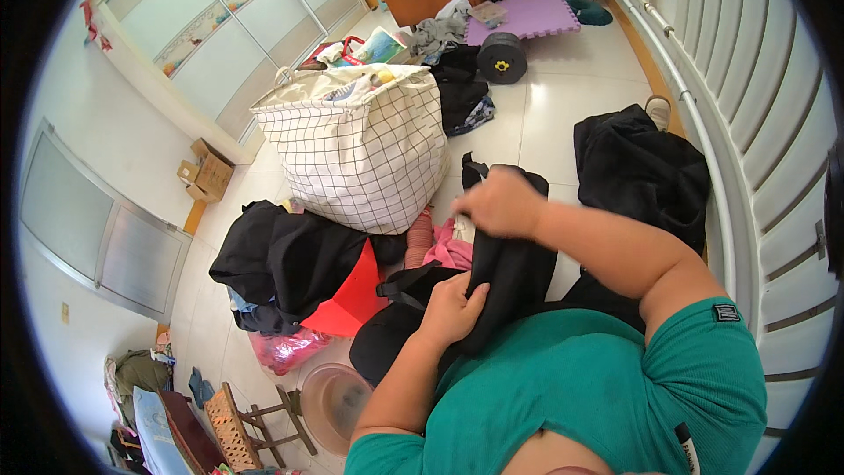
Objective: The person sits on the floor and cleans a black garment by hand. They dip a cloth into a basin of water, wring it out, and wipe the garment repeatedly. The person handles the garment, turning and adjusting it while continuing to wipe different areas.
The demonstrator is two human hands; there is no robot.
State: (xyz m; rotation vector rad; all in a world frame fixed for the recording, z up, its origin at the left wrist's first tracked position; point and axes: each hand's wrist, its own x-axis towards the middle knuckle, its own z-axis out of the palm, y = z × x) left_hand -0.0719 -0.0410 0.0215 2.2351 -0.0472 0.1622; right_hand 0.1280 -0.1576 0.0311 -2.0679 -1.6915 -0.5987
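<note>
A black cloth item (508, 264), seemingly a garment or bag with a strap, lies across my lap. My left hand (455, 307) grips its near edge, thumb on top. My right hand (504, 204), slightly blurred, is closed at its upper edge near a strap; what exactly the fingers pinch cannot be told. Pink cloth (450, 249) and a striped reddish roll (419, 237) lie just beyond my hands. To the left, a heap of black clothing (283, 257) rests against a bright red piece (349, 297). Another black garment (639, 171) lies on the right.
A large white checked fabric basket (356, 152) full of items stands ahead. A dumbbell (502, 58) sits by a purple foam mat (534, 16). A plastic basin (336, 406), a pink plastic bag (287, 348) and a folding stool (231, 425) are at lower left. A radiator (758, 112) runs along the right.
</note>
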